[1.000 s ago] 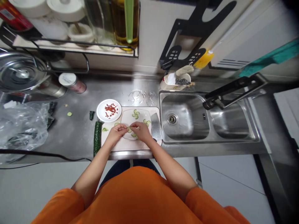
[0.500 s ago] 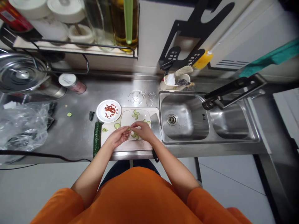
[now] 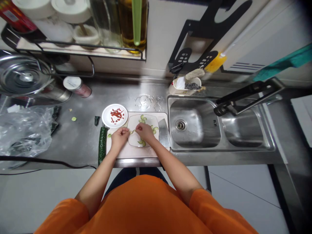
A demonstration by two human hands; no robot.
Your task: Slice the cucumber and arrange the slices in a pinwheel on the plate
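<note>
Over a white squarish plate (image 3: 133,121), my left hand (image 3: 119,139) and my right hand (image 3: 145,132) are both closed in a pinch. A small curved cucumber slice (image 3: 132,132) spans the gap between my fingertips, one end at each hand. Curved green-edged cucumber slices (image 3: 142,119) lie in small fans on the plate, at its far, right and near sides. Beneath the plate is a white cutting board (image 3: 136,153). My left wrist is close to a dark green cucumber (image 3: 102,146) lying along the board's left edge.
A cleaver (image 3: 164,132) rests on the board's right side, beside the steel sink (image 3: 195,123). A round white plate (image 3: 105,118) with red bits overlaps the board's far left corner. Farther left lie a cucumber end (image 3: 97,120) and a plastic bag (image 3: 26,133).
My hands have drawn apart, the left one moving left, and the cucumber slice now shows between them. My left hand has turned from palm up to a downward pinch.
</note>
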